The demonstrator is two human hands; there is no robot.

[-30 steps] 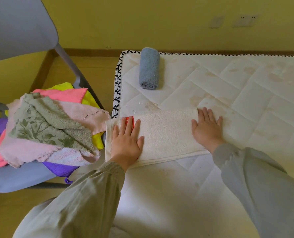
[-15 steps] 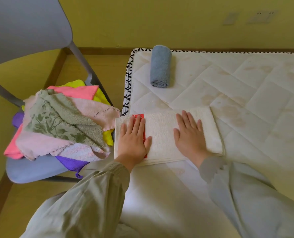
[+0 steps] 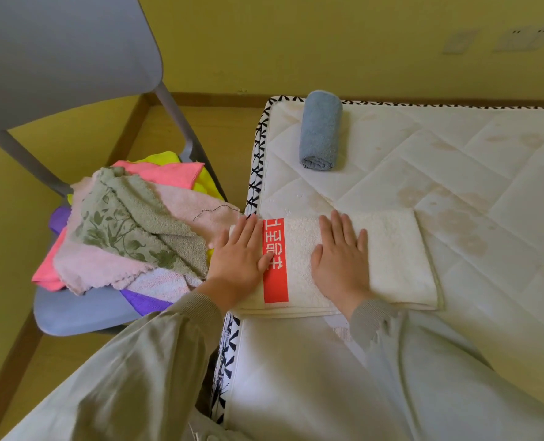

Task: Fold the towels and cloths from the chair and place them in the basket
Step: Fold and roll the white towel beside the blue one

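A white quilted mattress (image 3: 474, 198), stained brownish, has black-and-white patterned edging (image 3: 258, 148). Behind it, a yellow wall (image 3: 296, 43) carries two blurred plates (image 3: 522, 38) above a brown skirting (image 3: 200, 99)

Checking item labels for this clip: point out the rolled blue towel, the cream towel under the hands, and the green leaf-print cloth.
rolled blue towel (image 3: 321, 128), head view, middle of the roll.
cream towel (image 3: 391, 249), head view, uncovered right end.
green leaf-print cloth (image 3: 130, 224), head view, its printed middle.
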